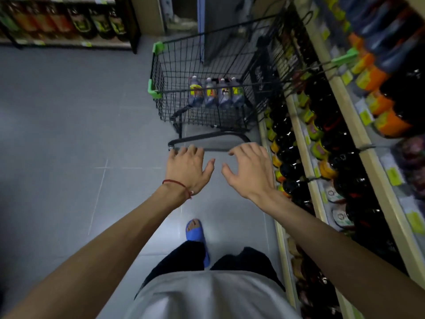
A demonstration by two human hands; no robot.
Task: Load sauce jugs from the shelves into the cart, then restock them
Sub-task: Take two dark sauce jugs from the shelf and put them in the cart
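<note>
Sauce jugs [210,94], four with pale caps and bright labels, stand upright in a row on the bottom of the cart [161,72] ahead; but start nearer. Both hands are held out over the grey floor [69,134], holding nothing. The left hand [186,166], with a red string bracelet [179,185] on its wrist, has its fingers straight and spread, the tips over the left end of the cart's handle [216,134]; I cannot tell whether they touch the bar. The right hand [248,171], just beside it, is splayed with fingers loosely bent, hovering at the handle's right end. Beyond, the black wire cart with green corner guards sits close against the shelves [296,125] on the right, packed with dark bottles [285,143]. Further off, another shelf [69,43] holds more bottles.
</note>
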